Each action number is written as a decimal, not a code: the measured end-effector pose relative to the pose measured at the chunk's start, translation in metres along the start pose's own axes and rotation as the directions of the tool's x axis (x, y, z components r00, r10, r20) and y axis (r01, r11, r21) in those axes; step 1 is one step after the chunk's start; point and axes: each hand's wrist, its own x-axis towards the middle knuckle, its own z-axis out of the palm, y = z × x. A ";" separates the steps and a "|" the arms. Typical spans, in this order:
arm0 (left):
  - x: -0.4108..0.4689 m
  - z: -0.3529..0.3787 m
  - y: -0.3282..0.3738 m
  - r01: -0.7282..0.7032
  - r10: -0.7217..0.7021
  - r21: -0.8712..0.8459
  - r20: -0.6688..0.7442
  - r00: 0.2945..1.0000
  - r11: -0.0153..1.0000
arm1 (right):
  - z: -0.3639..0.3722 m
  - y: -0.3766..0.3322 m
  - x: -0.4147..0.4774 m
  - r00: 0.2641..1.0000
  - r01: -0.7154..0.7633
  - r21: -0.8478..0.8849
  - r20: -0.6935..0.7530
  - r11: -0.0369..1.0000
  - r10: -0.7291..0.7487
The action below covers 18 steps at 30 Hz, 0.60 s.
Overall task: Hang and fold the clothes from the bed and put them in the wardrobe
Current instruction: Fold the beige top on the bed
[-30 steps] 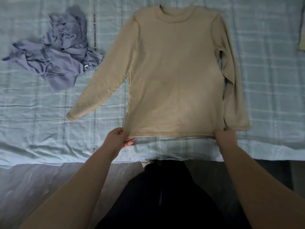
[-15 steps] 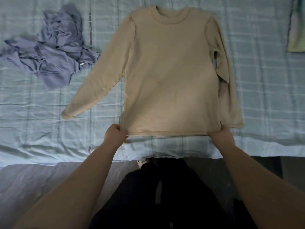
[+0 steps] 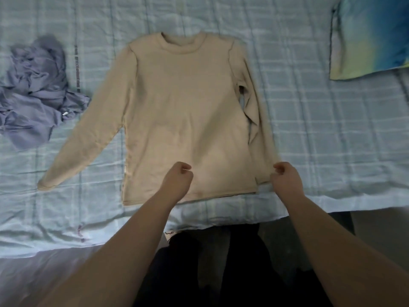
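A beige long-sleeved top (image 3: 183,116) is laid flat, face up, on the blue checked bedsheet (image 3: 321,129), hem towards the near bed edge. One sleeve is spread diagonally outwards on the side of the left hand; the other lies along the body of the top.

No fold has yet been made. A crumpled lavender garment (image 3: 37,94) lies apart from the top and is untouched. No wardrobe or hanger is in view, so the task is judged to be at an early stage.

The left hand (image 3: 178,180) is held over the lower body of the top, fingers curled in; no cloth is seen held. The right hand (image 3: 286,180) is curled at the cuff beside the hem; whether the cuff is pinched cannot be told.

Open sheet is available on both sides for folding. A pillow (image 3: 367,36) lies well clear. The hem lies near the mattress edge.
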 end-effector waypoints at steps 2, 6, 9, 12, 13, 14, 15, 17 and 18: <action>0.012 0.040 0.021 -0.046 0.047 -0.020 0.064 0.997 0.999 | 0.001 0.012 0.023 0.999 0.024 -0.056 -0.038 0.998 -0.026; 0.028 0.108 0.053 -0.118 0.119 -0.016 0.096 0.988 0.993 | 0.008 0.023 0.053 0.997 -0.026 -0.044 0.066 0.999 0.029; 0.034 0.148 0.073 -0.065 0.070 -0.050 0.096 0.993 0.997 | -0.001 0.029 0.067 0.983 0.049 -0.076 0.179 0.996 -0.035; 0.033 0.187 0.098 -0.014 0.020 -0.082 0.072 0.997 0.997 | -0.028 0.039 0.087 0.964 0.023 0.120 0.260 0.992 -0.054; 0.033 0.200 0.109 -0.014 0.019 -0.097 0.054 0.998 0.995 | -0.040 0.042 0.094 0.961 0.005 0.171 0.273 0.985 -0.052; 0.034 0.213 0.119 -0.030 0.034 -0.095 0.041 0.999 0.995 | -0.053 0.048 0.104 0.963 -0.014 0.215 0.267 0.977 -0.045; 0.035 0.226 0.131 -0.062 0.065 -0.082 0.041 0.997 0.995 | -0.067 0.054 0.113 0.967 -0.028 0.254 0.253 0.967 -0.039; 0.037 0.250 0.155 -0.167 0.169 -0.038 0.063 0.984 0.985 | -0.097 0.065 0.133 0.979 -0.058 0.375 0.204 0.925 -0.022; 0.038 0.260 0.167 -0.229 0.229 -0.008 0.075 0.971 0.973 | -0.111 0.069 0.142 0.984 -0.068 0.468 0.179 0.881 -0.019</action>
